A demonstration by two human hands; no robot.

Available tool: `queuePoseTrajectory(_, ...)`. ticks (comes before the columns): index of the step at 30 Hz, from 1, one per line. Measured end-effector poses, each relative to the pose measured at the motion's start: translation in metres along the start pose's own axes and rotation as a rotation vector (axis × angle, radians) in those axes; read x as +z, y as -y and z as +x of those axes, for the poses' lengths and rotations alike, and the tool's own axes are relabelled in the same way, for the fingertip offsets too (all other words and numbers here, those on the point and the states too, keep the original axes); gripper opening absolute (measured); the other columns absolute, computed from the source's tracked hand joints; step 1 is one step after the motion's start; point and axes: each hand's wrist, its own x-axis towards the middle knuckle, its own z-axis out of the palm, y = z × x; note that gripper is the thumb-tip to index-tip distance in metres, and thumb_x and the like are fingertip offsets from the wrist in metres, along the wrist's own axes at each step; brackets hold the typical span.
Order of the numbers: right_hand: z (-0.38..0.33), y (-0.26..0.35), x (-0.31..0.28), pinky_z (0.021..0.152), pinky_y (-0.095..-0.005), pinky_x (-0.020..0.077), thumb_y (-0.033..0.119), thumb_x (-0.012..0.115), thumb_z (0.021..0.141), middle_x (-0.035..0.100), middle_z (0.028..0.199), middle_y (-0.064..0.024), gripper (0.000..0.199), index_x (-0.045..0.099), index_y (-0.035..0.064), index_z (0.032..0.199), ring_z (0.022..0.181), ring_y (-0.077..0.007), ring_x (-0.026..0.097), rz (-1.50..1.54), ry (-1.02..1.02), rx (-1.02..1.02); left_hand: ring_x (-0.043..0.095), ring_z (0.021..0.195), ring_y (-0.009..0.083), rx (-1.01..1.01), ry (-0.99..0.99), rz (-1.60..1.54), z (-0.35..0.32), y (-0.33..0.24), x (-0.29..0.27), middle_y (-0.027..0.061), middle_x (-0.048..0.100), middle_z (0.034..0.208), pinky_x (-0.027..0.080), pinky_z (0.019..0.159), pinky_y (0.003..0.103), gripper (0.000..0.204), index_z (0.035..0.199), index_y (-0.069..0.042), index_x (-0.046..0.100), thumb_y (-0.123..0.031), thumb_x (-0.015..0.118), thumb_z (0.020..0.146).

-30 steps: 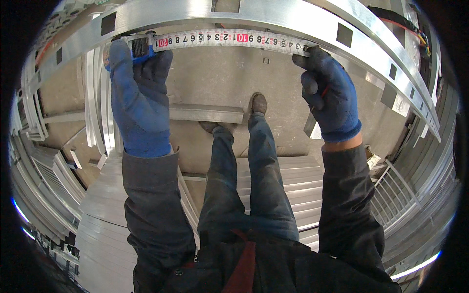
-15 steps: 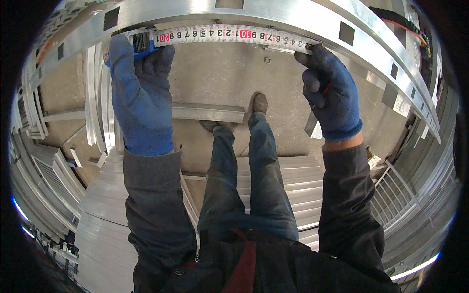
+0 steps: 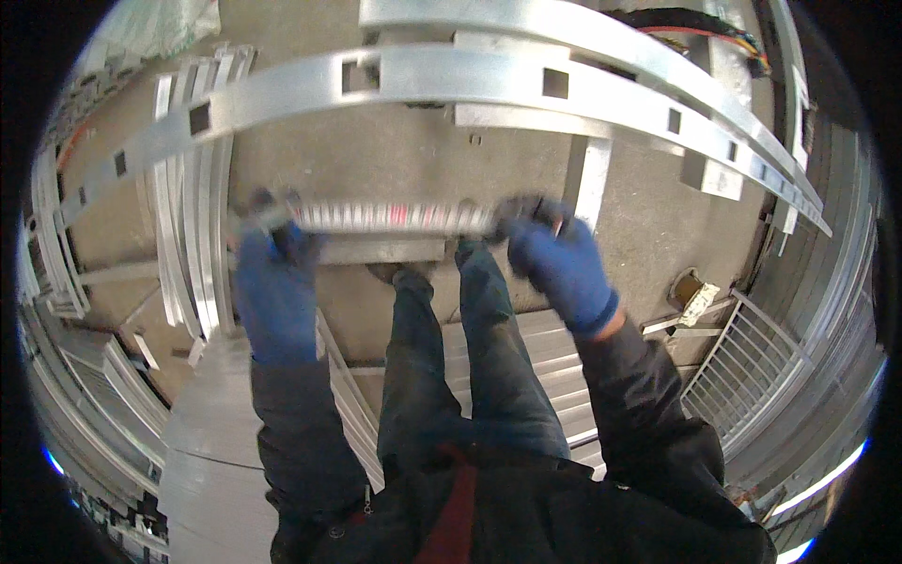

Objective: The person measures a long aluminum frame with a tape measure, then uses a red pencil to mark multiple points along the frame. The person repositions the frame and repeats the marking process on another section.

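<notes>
A tape measure (image 3: 395, 218) is stretched level between my two blue-gloved hands, its white blade with black and red marks smeared by motion. My left hand (image 3: 279, 282) is closed around its case, which is mostly hidden by the fingers. At the blade's free end, my right hand (image 3: 562, 263) pinches the tip. Both hands are apart from the long aluminium profile with square holes (image 3: 451, 77), which spans the view just beyond them.
A second metal profile (image 3: 564, 23) lies behind the first, with dark cables (image 3: 695, 21) at the far right. Stacked metal lengths (image 3: 207, 423) stand at left. A barred metal frame (image 3: 747, 352) and a spool (image 3: 693, 291) are at right.
Both hands have drawn back from the holed profile toward my body, carrying the tape measure. My right hand has moved left, so less blade shows between the hands.
</notes>
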Motion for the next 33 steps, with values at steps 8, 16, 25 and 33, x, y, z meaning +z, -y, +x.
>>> queuePoseTrajectory(8,-0.16,0.008,0.041,0.079,-0.0404,0.0595,0.036,0.078,0.099,0.077,0.107,-0.0181,0.049,0.068,0.0044,0.135,0.093,-0.0299,0.077,-0.611,0.224,-0.078,0.068,0.117,0.0225,-0.568,0.216,0.377,-0.199,0.023,0.007,0.0146,0.06,0.144,0.059,0.095,0.033,0.067,0.156,-0.007,0.048,-0.001,0.075,0.096)
queuePoseTrajectory(16,-0.24,0.019,0.025,0.106,-0.0382,0.054,0.044,0.085,0.094,0.066,0.139,-0.0198,0.087,0.045,0.0012,0.158,0.127,-0.0248,0.066,0.017,0.167,-0.03,0.063,0.131,0.0362,0.12,0.796,0.978,-0.279,0.02,0.109,0.0202,0.058,0.148,0.053,0.109,0.047,0.072,0.151,-0.008,0.052,-0.025,0.086,0.09)
queuePoseTrajectory(25,-0.282,0.105,-0.062,0.107,-0.0367,0.0525,0.042,0.089,0.09,0.067,0.135,-0.0145,0.081,0.052,0.0005,0.149,0.125,-0.0216,0.064,-0.208,0.254,-0.011,0.058,0.139,0.0365,0.181,0.705,1.055,-0.358,-0.007,0.199,0.0213,0.06,0.148,0.047,0.117,0.048,0.083,0.16,-0.001,0.043,-0.025,0.082,0.092)
queuePoseTrajectory(33,-0.267,0.111,-0.207,0.091,-0.0476,0.0583,0.074,0.079,0.081,0.076,0.112,-0.0234,0.09,0.062,-0.0006,0.129,0.104,-0.0382,0.076,-0.833,-0.029,0.117,0.063,0.13,0.027,-0.101,0.597,0.969,-0.35,-0.009,0.245,0.0182,0.065,0.144,0.049,0.113,0.042,0.057,0.155,0.003,0.051,-0.018,0.068,0.104)
